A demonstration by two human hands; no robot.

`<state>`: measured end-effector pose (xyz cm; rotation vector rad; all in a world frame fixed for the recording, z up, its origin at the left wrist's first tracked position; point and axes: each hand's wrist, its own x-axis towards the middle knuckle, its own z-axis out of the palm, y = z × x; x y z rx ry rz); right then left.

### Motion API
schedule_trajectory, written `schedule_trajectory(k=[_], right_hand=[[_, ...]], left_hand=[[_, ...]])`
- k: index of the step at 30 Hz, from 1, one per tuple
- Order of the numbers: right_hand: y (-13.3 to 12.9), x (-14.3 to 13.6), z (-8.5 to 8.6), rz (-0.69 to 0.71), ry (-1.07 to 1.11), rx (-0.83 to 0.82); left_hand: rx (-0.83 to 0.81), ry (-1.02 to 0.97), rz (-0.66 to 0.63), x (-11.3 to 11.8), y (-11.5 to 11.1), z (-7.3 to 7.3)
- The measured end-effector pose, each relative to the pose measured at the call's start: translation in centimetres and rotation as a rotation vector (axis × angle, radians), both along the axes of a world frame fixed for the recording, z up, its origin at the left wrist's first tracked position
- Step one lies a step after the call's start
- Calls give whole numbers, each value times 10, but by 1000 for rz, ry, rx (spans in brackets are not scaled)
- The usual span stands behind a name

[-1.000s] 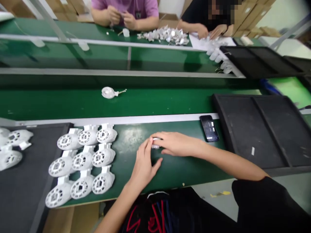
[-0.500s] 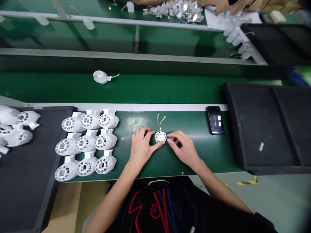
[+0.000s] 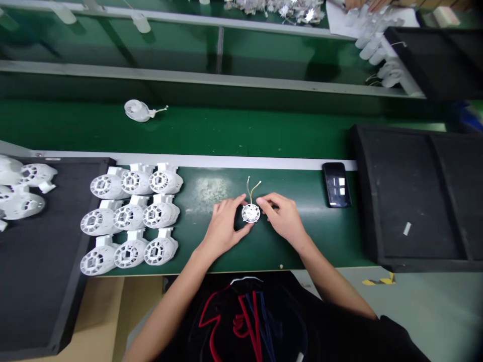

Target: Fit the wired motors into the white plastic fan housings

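Observation:
A small round white part (image 3: 251, 213) with two thin wires pointing away from me lies in front of me on the green table (image 3: 211, 251). My left hand (image 3: 225, 223) holds its left side, thumb at the near edge and index finger at the far edge. At the upper right of the part is my right hand (image 3: 282, 216), its thumb and index finger pressed together; whatever is between them is too small to make out. Rows of white plastic housings (image 3: 130, 216) stand to the left.
A black tray (image 3: 33, 281) with more white housings is at the left. A phone (image 3: 335, 185) and another black tray (image 3: 415, 201) are at the right. One white part (image 3: 139, 110) lies beyond the metal rail. Another person's hands show at the top right.
My right hand has shifted slightly to the far side of the round part, and its thumb and index finger have come together. The whole view has tilted a little.

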<state>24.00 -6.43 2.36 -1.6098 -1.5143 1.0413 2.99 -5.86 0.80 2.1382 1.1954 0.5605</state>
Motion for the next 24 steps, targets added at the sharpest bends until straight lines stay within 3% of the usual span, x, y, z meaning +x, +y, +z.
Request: schedule_trajectory(k=[6,10,15,24], right_hand=[[35,9,7,244,-72,-192],[41,11,17,387,-114,-210],[38,9,22,406,-145,-121],[46,3,6,414,-228,-4]], left_hand=[[63,57,-4,5,-6,-3],[68,34,-31,5,-5,-4],[66,-13,-45,3,-5,-7],[52,-40,-71,2,-4,-11]])
